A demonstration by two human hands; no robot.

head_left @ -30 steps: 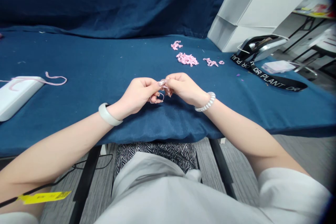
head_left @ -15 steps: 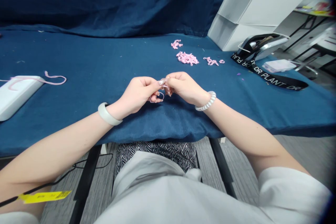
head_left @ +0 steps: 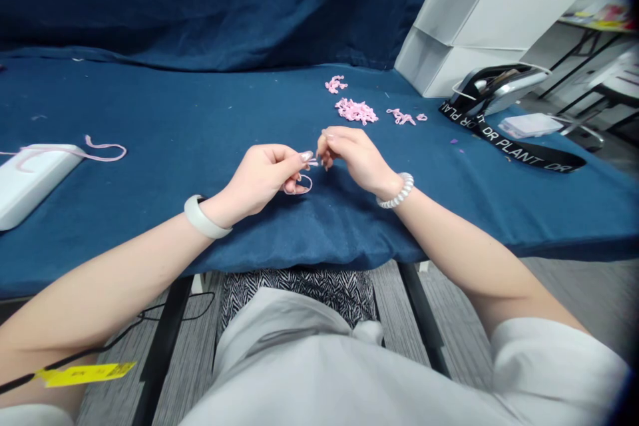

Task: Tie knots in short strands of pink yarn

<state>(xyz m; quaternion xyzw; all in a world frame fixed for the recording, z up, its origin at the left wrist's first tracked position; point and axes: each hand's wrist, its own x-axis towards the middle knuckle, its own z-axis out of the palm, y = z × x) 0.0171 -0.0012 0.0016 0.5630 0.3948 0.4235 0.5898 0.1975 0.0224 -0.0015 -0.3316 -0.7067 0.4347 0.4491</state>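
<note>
My left hand (head_left: 269, 173) pinches a thin pink cord (head_left: 313, 162) between thumb and index finger, and short strands poke out past the fingertips. Below them, a loop of the cord hangs around or beside the lower fingers. Just to the right is my right hand (head_left: 349, 154), its fingers loosely bent and nothing visible in them. A small gap separates its fingertips from the cord's strands. Beyond the hands lies a pile of small knotted pink cord pieces (head_left: 356, 110), with a smaller cluster (head_left: 335, 84) behind it and a few loose pieces (head_left: 401, 116) to its right.
On the blue cloth (head_left: 200, 113), a white box-like object (head_left: 34, 180) at left has a pink cord (head_left: 107, 152) across it. At right are a black strap with white lettering (head_left: 519, 146), a dark pouch (head_left: 494, 86) and a flat clear case (head_left: 530, 124). White boxes (head_left: 479, 6) stand behind.
My right hand has drawn slightly right and up, off the cord, and its fingers have loosened. My left hand stays nearly in place, still pinching the cord.
</note>
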